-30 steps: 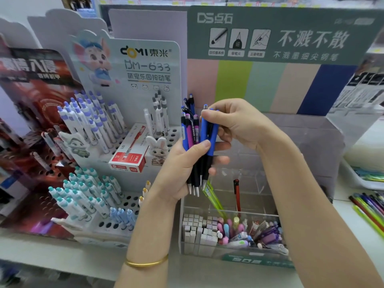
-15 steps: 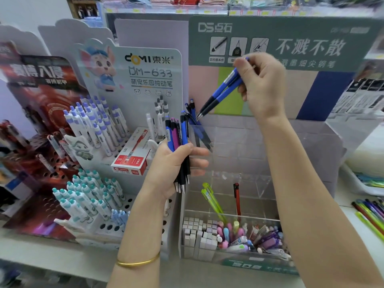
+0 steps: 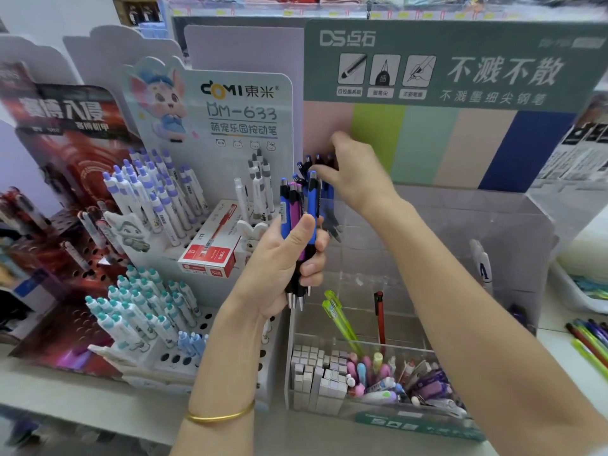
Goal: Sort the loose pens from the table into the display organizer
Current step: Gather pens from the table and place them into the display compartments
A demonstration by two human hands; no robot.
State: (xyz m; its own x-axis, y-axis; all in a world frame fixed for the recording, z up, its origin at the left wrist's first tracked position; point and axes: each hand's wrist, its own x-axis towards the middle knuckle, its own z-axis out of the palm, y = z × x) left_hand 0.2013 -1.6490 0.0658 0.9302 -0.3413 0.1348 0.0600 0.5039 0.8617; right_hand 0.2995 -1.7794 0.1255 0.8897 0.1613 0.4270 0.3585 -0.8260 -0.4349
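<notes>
Two blue pens point(image 3: 310, 159) just went down into the organizer point(image 3: 493, 245) at the back — right hand point(image 3: 357, 181) too blurry to call its grip — left hand point(image 3: 279, 271) still clutches the bunch point(image 3: 300, 205).

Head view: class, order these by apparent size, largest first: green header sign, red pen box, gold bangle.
1. green header sign
2. red pen box
3. gold bangle, smallest despite being nearest the camera
</notes>
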